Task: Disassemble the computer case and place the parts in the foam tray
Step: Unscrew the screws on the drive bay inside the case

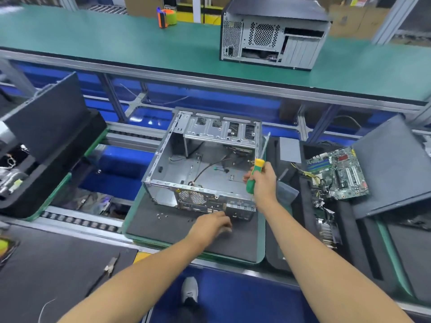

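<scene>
Right hand (261,180) grips a screwdriver (255,176) over the gutted computer case (203,159) on the worktop pad (163,229); left hand (213,223), fingers curled, reaches for loose screws (162,215), probably collecting them next.

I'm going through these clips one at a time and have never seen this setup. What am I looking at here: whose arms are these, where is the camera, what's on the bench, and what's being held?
There is no machine here: a person works with bare hands, and the one picture comes from a camera on their head, looking forward and down.

In the middle an open case sits on a dark mat, emptied apart from some cables. The right hand grips a screwdriver with a green and yellow handle, blade pointing up. The left hand rests on the mat by the case's near edge, fingers curled; whether it holds anything is hidden. Small screws lie on the mat.

To the right, a motherboard lies in a foam tray. A second, closed case stands on the green shelf behind.
</scene>
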Demonstrator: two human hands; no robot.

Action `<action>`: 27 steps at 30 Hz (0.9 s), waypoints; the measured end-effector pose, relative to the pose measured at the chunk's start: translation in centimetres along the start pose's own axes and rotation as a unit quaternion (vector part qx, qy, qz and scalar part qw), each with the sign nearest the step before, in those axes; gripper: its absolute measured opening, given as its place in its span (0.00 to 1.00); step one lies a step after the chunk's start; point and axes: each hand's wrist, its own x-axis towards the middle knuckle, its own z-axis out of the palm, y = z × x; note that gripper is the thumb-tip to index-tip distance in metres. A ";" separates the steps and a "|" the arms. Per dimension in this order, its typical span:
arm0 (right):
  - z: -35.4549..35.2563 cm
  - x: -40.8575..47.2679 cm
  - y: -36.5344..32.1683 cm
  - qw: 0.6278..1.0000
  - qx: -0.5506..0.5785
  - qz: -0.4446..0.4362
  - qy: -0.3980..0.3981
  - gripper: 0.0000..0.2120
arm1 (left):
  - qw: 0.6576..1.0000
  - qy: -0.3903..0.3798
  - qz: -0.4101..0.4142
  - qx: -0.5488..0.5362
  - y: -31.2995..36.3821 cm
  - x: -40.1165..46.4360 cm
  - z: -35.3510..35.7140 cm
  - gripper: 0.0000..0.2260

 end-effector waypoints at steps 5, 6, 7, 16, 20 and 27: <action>-0.5 0.3 0.8 0.999 -0.025 -0.010 -0.021 0.14 | 0.994 -0.002 -0.101 0.030 0.3 1.9 1.2 0.12; -0.5 0.4 1.1 0.999 -0.028 -0.011 -0.024 0.14 | 0.993 -0.010 -0.107 0.039 0.3 1.9 1.4 0.12; -0.5 0.4 1.3 0.999 -0.031 -0.013 -0.026 0.15 | 0.993 -0.013 -0.109 0.049 0.2 1.8 1.8 0.12; 0.0 1.0 1.9 0.997 -0.079 -0.007 -0.010 0.10 | 0.996 -0.007 -0.079 0.031 -0.3 1.7 1.9 0.12; 0.5 1.3 1.5 0.996 -0.083 -0.006 0.010 0.09 | 0.998 -0.026 -0.003 0.062 -0.4 1.8 0.1 0.13; 1.5 2.9 0.4 0.987 -0.150 -0.044 0.036 0.06 | 0.948 0.133 0.264 0.116 0.2 1.7 -4.8 0.12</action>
